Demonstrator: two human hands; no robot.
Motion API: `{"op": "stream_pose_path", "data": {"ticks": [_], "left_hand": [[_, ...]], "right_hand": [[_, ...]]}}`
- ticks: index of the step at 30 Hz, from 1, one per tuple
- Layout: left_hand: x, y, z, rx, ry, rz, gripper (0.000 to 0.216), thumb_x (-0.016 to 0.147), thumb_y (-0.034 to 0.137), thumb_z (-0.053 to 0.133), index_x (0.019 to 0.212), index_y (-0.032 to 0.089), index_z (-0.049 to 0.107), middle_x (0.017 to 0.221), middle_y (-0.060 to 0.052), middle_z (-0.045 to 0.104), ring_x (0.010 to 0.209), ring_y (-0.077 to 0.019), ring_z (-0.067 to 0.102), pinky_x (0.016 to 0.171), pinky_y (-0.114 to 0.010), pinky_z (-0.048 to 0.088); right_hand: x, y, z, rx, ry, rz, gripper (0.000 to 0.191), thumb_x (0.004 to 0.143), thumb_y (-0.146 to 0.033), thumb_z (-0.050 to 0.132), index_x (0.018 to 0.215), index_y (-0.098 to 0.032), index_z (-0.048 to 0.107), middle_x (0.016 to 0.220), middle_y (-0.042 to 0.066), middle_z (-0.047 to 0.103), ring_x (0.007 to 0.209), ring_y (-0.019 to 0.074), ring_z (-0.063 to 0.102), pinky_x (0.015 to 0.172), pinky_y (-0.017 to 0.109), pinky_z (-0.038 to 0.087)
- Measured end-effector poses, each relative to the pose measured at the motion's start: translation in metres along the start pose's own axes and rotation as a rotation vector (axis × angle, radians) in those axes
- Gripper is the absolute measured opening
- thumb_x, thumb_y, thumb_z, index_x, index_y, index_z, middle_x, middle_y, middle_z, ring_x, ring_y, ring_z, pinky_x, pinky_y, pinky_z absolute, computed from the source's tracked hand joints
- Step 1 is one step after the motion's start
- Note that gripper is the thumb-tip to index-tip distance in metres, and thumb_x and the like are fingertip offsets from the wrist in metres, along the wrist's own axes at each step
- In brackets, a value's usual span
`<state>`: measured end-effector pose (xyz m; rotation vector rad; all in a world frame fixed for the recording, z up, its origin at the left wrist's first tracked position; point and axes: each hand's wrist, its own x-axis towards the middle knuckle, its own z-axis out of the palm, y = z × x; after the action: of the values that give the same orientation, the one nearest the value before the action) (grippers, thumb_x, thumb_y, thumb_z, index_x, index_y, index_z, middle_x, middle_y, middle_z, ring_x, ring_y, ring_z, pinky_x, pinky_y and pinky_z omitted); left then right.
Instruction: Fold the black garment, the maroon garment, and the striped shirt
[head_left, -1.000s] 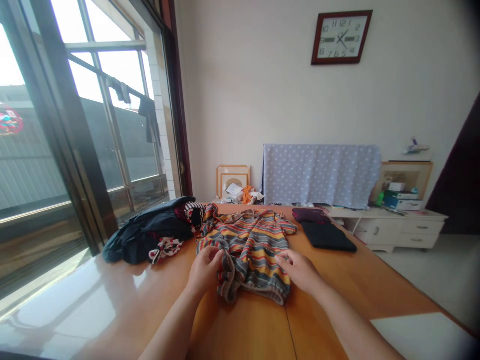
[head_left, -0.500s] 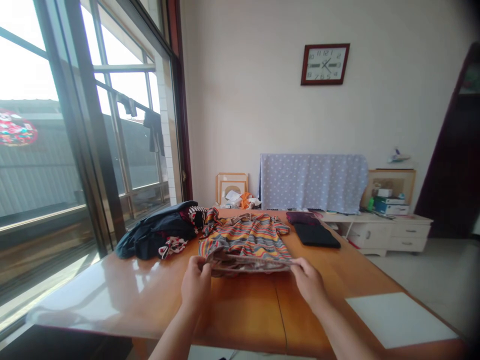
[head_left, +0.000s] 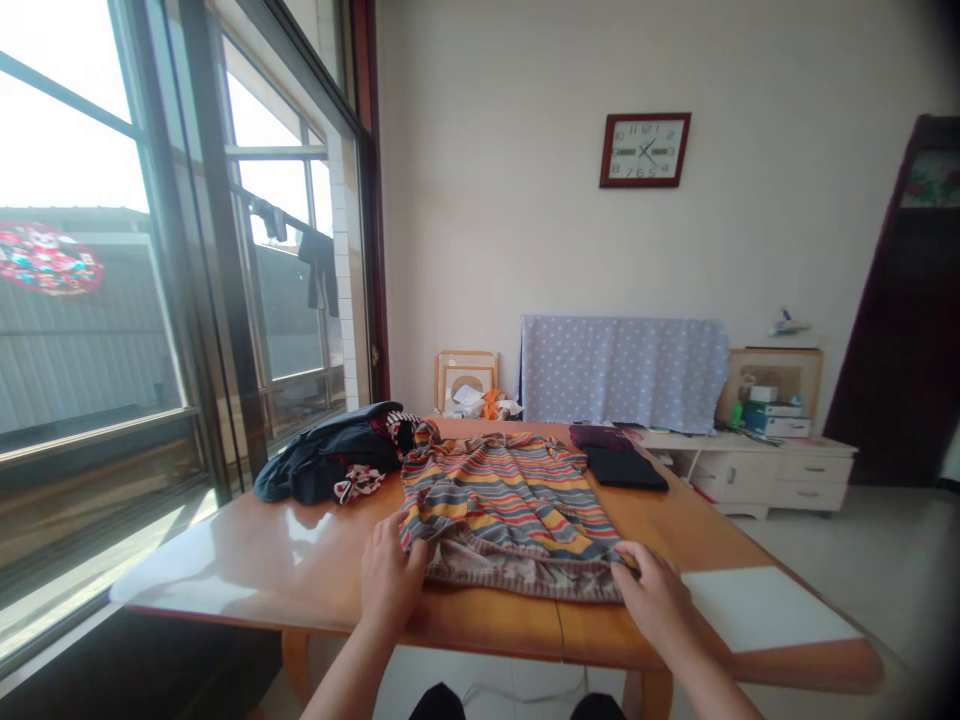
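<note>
**Question:** Where does the shirt lie compared with your fingers?

**Answer:** Your striped knit shirt (head_left: 502, 500) lies flat on the wooden table (head_left: 480, 625), directly in front of you. Your left hand (head_left: 390, 580) is at its near left corner, and your right hand (head_left: 652, 595) is at its near right corner, so the shirt lies between them. The fingers of both hands are a little spread and they touch the cloth edge.

**Question:** Do your fingers have hold of the cloth?

**Answer:** I cannot tell this with certainty. The right fingertips (head_left: 628, 565) cover the corner, and a pinch under the cloth would not be visible. The left hand is the same.

**Question:** What else is hard to see?

**Answer:** Your forearms are cut off by the bottom of the view. The small pattern on the folded band (head_left: 517, 572) is hard to make out.

**Question:** And the materials?

**Answer:** The shirt looks soft, with yellow, red and grey stripes. The table is glossy and reflects the window light. A dark jacket (head_left: 326, 460) lies left of the shirt, a flat black case (head_left: 626, 468) lies just beside it on the right, and a white sheet (head_left: 757, 605) lies near your right hand.
</note>
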<state>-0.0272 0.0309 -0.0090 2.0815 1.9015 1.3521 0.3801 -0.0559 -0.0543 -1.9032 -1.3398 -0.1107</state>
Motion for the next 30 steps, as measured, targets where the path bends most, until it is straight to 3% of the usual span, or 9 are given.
{"op": "stream_pose_path", "data": {"ticks": [4, 8, 10, 14, 18, 22, 26, 30], "left_hand": [[0.007, 0.011, 0.007, 0.122, -0.181, 0.077, 0.05, 0.081, 0.028, 0.055, 0.13, 0.025, 0.055, 0.138, -0.008, 0.057, 0.13, -0.0288, 0.046, 0.106, -0.043, 0.036], [0.007, 0.006, 0.014, 0.205, -0.262, 0.002, 0.038, 0.081, 0.029, 0.054, 0.118, 0.029, 0.065, 0.128, -0.007, 0.064, 0.124, -0.0333, 0.05, 0.1, -0.049, 0.038], [0.008, -0.001, 0.015, 0.158, -0.201, -0.071, 0.029, 0.085, 0.032, 0.05, 0.109, 0.029, 0.067, 0.119, -0.006, 0.067, 0.115, -0.0322, 0.055, 0.094, -0.048, 0.042], [0.012, -0.019, 0.011, -0.12, 0.065, -0.238, 0.031, 0.092, 0.032, 0.041, 0.113, 0.023, 0.062, 0.109, -0.007, 0.068, 0.103, -0.0238, 0.062, 0.089, -0.036, 0.049], [0.011, -0.033, -0.002, -0.192, 0.223, -0.343, 0.036, 0.091, 0.025, 0.039, 0.12, 0.018, 0.06, 0.113, -0.01, 0.066, 0.11, -0.0239, 0.061, 0.096, -0.036, 0.048], [0.005, -0.035, -0.018, -0.094, 0.211, -0.338, 0.037, 0.09, 0.023, 0.04, 0.119, 0.02, 0.063, 0.119, -0.011, 0.063, 0.118, -0.0277, 0.056, 0.104, -0.042, 0.044], [0.0, -0.035, -0.028, 0.047, 0.145, -0.375, 0.04, 0.091, 0.031, 0.041, 0.125, 0.024, 0.061, 0.129, -0.012, 0.058, 0.119, -0.0329, 0.054, 0.1, -0.049, 0.044], [-0.003, -0.044, -0.036, 0.075, 0.143, -0.418, 0.04, 0.091, 0.031, 0.039, 0.125, 0.028, 0.06, 0.132, -0.009, 0.058, 0.119, -0.0319, 0.055, 0.097, -0.05, 0.044]], "right_hand": [[0.0, 0.0, 0.007, -0.039, -0.063, -0.141, 0.038, 0.072, -0.028, 0.054, 0.107, -0.029, 0.068, 0.109, 0.002, 0.072, 0.105, 0.025, 0.061, 0.091, 0.034, 0.044], [0.003, 0.005, 0.011, -0.023, -0.086, -0.162, 0.025, 0.071, -0.023, 0.051, 0.088, -0.028, 0.069, 0.098, 0.002, 0.071, 0.097, 0.023, 0.062, 0.088, 0.033, 0.045], [0.003, 0.008, 0.011, 0.029, -0.055, -0.137, 0.022, 0.073, -0.024, 0.049, 0.084, -0.026, 0.067, 0.095, 0.003, 0.07, 0.096, 0.0226, 0.062, 0.086, 0.032, 0.046], [-0.001, 0.013, 0.008, 0.194, 0.105, -0.017, 0.03, 0.079, -0.03, 0.045, 0.1, -0.023, 0.065, 0.104, 0.006, 0.069, 0.099, 0.0228, 0.063, 0.087, 0.033, 0.048], [-0.006, 0.014, 0.004, 0.262, 0.139, -0.003, 0.031, 0.08, -0.032, 0.044, 0.1, -0.022, 0.065, 0.108, 0.008, 0.068, 0.104, 0.0238, 0.062, 0.092, 0.034, 0.047], [-0.006, 0.011, 0.002, 0.322, 0.11, 0.016, 0.031, 0.079, -0.034, 0.046, 0.1, -0.023, 0.066, 0.11, 0.008, 0.069, 0.107, 0.025, 0.062, 0.095, 0.036, 0.046], [-0.005, 0.007, -0.002, 0.469, 0.019, 0.077, 0.038, 0.079, -0.04, 0.048, 0.108, -0.022, 0.064, 0.11, 0.007, 0.071, 0.104, 0.0243, 0.065, 0.091, 0.033, 0.048], [-0.009, 0.007, -0.012, 0.478, 0.041, 0.157, 0.04, 0.078, -0.044, 0.049, 0.107, -0.022, 0.065, 0.106, 0.006, 0.073, 0.098, 0.0245, 0.066, 0.084, 0.031, 0.049]]}}
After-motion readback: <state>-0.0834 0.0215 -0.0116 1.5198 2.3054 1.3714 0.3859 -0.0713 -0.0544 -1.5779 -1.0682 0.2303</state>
